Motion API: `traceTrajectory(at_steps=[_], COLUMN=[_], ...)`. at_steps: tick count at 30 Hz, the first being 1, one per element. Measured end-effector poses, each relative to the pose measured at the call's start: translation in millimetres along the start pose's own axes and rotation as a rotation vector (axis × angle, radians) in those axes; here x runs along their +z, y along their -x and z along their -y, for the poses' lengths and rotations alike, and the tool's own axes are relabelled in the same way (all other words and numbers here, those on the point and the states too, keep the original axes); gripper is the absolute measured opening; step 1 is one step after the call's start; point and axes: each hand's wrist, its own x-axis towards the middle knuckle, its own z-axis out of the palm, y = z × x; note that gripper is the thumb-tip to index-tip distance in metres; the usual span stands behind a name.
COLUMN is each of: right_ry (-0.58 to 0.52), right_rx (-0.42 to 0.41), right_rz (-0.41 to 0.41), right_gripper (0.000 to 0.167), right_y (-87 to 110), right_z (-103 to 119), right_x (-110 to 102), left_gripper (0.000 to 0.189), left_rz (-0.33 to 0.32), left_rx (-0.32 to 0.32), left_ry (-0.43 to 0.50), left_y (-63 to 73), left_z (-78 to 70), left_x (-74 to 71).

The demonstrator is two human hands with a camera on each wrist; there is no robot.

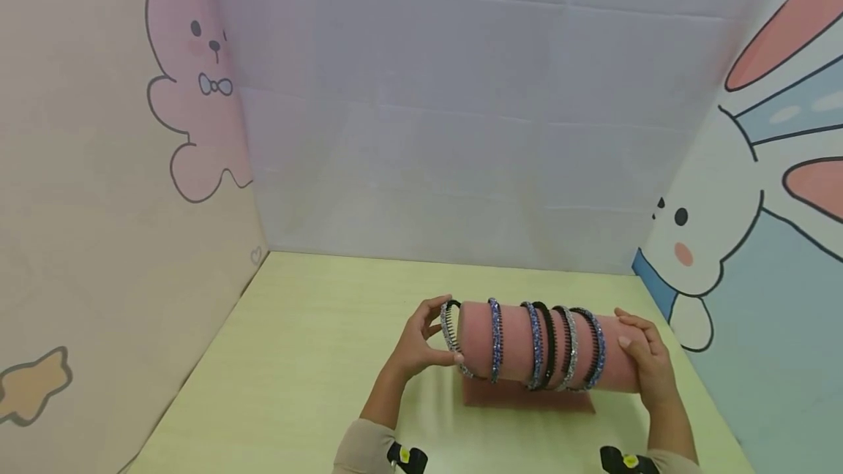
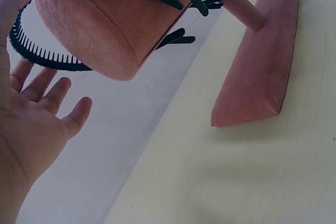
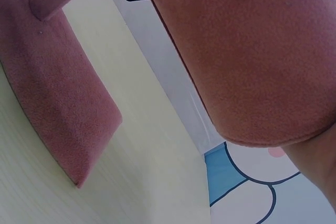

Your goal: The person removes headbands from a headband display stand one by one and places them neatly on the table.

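A padded pink cylindrical headband stand (image 1: 515, 331) lies sideways over its flat pink base (image 1: 527, 396). My left hand (image 1: 416, 341) holds a silver glittery headband (image 1: 447, 326) at the cylinder's left end, thumb below and fingers above. In the left wrist view the toothed inner side of this headband (image 2: 50, 61) shows, its band partly over the pink end. My right hand (image 1: 648, 360) grips the cylinder's right end, thumb in front and fingers on top. Further right along the cylinder sit a blue headband (image 1: 496, 342), a black one (image 1: 548, 346) and a silver one (image 1: 570, 350), among several.
A pale yellow-green table (image 1: 296, 357) carries the stand. Behind it hangs a white backdrop (image 1: 421, 130). A side wall with a pink bear (image 1: 197, 108) rises on the left, another with a white rabbit (image 1: 711, 240) on the right.
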Motion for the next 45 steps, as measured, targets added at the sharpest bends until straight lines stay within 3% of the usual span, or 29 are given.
traceTrajectory(at_steps=[11,19,35,45], right_ry=[-0.008,-0.016,0.033,0.067], right_rx=[-0.018,-0.026,0.010,0.061], right_rz=[-0.012,0.000,-0.008,-0.033], right_gripper=[0.023,0.024,0.023,0.026], right_y=[-1.6,-1.8,-1.7,1.1], right_z=[-3,-4,-1,2], right_x=[-2,-2,-1,2], left_gripper=[0.091,0.089,0.092,0.096], left_rz=[-0.084,-0.193,-0.320,-0.482], left_rx=[-0.064,-0.112,-0.173,-0.194], left_ry=[-0.003,-0.024,-0.134,-0.123], left_y=[7.4,21.9,49.8,67.0], left_z=[4.6,8.5,6.3,39.4], left_x=[-6.6,-16.9,-35.8,-57.2])
